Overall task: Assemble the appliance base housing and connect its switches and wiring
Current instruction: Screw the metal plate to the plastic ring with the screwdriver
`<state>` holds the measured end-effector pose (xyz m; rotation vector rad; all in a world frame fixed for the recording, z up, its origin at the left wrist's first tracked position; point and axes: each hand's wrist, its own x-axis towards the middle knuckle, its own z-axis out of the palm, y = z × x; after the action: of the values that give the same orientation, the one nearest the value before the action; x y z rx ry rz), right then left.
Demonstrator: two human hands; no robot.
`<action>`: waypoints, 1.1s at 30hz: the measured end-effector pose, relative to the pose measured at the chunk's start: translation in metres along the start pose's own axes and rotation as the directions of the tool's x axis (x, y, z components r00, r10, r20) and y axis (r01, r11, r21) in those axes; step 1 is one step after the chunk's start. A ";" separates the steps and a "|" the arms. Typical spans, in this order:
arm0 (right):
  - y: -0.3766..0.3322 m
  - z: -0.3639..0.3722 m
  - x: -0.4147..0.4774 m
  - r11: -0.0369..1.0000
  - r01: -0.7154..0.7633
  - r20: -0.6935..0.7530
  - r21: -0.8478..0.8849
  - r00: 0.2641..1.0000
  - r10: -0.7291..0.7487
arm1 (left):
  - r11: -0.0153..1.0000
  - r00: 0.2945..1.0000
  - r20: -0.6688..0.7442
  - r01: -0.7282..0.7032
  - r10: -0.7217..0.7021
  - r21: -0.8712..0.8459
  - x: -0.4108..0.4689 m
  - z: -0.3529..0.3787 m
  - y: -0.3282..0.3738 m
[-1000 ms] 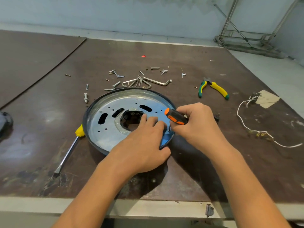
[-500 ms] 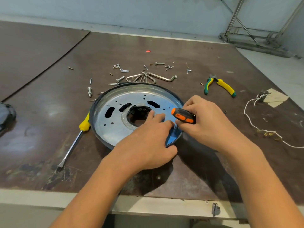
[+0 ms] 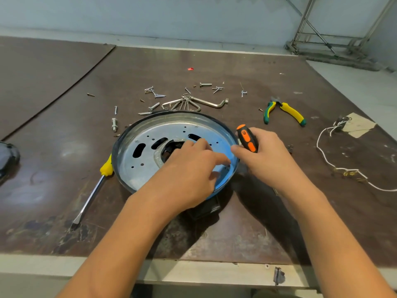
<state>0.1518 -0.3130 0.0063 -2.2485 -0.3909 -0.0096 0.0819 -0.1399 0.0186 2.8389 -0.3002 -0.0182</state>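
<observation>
Head view: base housing (image 3: 150,151) sits mid-bench (image 3: 64,147), with a dark part under its near rim. Your right hand (image 3: 268,160) grips the orange screwdriver (image 3: 247,138) at the right rim. Your left hand (image 3: 189,171) rests on the plate, fingers bent; whether it pinches a screw, cannot tell. Likely risks: the tip slips toward your left fingers, or the housing rocks. Loose screws (image 3: 154,93) crowd the back rim; there is room toward the front edge.

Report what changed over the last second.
The right hand tipped the orange screwdriver from lying over the metal plate to nearly upright at its right rim, still gripping it. The left hand stays on the plate; the yellow screwdriver and pliers have not moved.
</observation>
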 end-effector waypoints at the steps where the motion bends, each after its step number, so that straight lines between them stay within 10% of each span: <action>1: 0.001 -0.001 0.000 0.999 -0.018 0.012 0.026 1.000 0.018 | 1.000 0.999 -0.023 -0.026 0.026 0.006 0.004 -0.001 0.001; 14: -0.004 -0.004 0.002 0.999 -0.009 0.069 -0.053 0.998 0.013 | 0.997 0.990 -0.137 0.004 -0.016 -0.082 0.033 0.009 0.005; 19: -0.004 -0.005 0.001 0.999 -0.004 0.079 -0.048 0.997 0.008 | 0.934 0.998 -0.038 0.030 -0.047 -0.355 0.027 0.004 -0.004; 33: -0.004 -0.003 0.001 1.000 -0.020 0.102 -0.010 0.995 0.021 | 0.995 0.991 -0.135 -0.006 -0.008 -0.099 0.029 0.013 0.005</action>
<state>0.1517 -0.3124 0.0109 -2.2676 -0.4234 0.1150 0.1089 -0.1542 0.0083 2.7252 -0.2608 0.1546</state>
